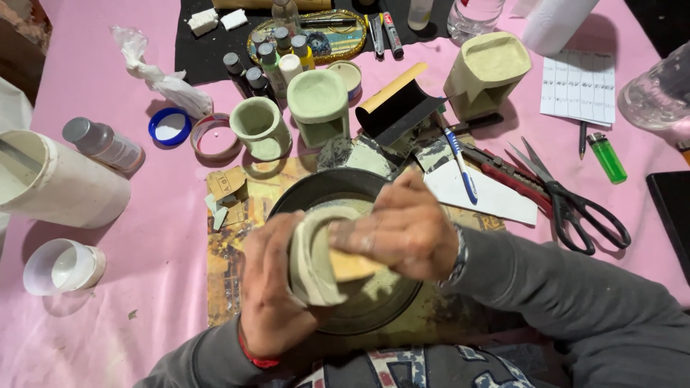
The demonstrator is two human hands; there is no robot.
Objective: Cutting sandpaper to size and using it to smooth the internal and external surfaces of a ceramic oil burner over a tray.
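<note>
Held over the round dark metal pan (327,190), a small pale grey-green cast pot with thick walls (310,262), tilted on its side, mouth turned toward the right. Left hand (269,284) wrapped around the pot from below and behind, fingers curled close together against its outer wall. Right hand (402,230) pressing a folded tan piece of sandpaper (352,267) onto the rim and inner edge of the pot, fingers bent and pinching the paper against the thumb side; exact place of the thumb not to tell, hidden under the knuckles.

Judged by the pale dust lying in the pan bottom (381,298), sanding well under way, with some material already taken off. Rim of the pot looking still a little uneven and rough at the visible edge, so probably more rubbing left on this piece; how smooth the far side is, not visible.

Behind the pan, on the pink tablecloth (144,237), three more cast pieces of the same pale colour: a round cup-shaped one (260,128), a square one with rounded bowl (318,104), and a bigger square one (487,72) further right. Whether finished or waiting, not clear from here. Beside, near the right, black-handled scissors (568,197), a red utility knife (507,176), a blue-and-white pen (460,164) and a green lighter (607,156), all untouched
</note>
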